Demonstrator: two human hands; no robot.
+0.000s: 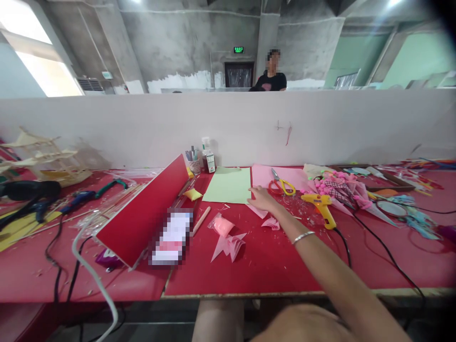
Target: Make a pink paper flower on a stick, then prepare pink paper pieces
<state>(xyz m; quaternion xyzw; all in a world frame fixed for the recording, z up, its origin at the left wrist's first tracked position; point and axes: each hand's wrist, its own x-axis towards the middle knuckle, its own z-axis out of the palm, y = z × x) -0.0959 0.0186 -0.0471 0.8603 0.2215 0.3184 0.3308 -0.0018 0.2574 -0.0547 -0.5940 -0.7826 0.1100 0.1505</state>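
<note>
i see bare red table (270, 266) open near me, clutter far right. my right hand (261, 198) reaches far, fingers flat and released, touching the green paper sheet (228, 186) at its near-right corner, beside pink paper (263, 175).

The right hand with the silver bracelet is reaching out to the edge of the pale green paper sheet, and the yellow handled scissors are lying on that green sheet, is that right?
Not quite. In the head view the yellow-handled scissors lie on the pink paper sheet, not the pale green paper sheet. The rest holds: the right hand, silver bracelet on its wrist, reaches to the green sheet's edge.
</note>
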